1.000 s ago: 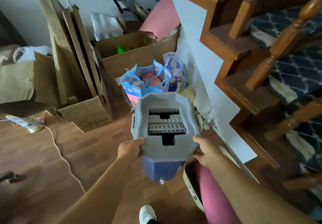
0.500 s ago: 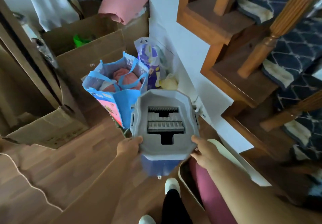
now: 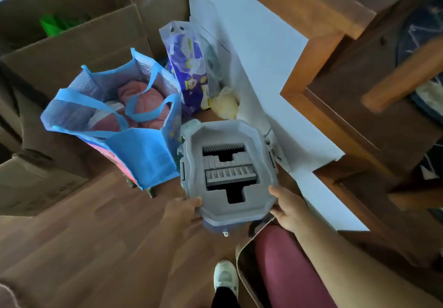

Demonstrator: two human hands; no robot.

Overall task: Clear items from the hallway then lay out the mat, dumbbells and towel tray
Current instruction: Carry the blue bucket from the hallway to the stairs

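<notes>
Floor (image 3: 91, 247), L hand (image 3: 183, 209), R hand (image 3: 288, 208) grip bucket (image 3: 230, 164) (bag (image 3: 141, 159) txt blurred)

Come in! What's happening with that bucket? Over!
Left hand and right hand grip the mop bucket at its near rim. Blue tote bag close on its left, purple plastic bag ahead.

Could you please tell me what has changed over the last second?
The grey mop bucket has been carried forward, toward the corner by the white wall, and is now alongside the blue bag. Nothing was taken hold of or let go: the left hand and right hand still grip its near rim. The bag and purple packet stayed put.
</notes>
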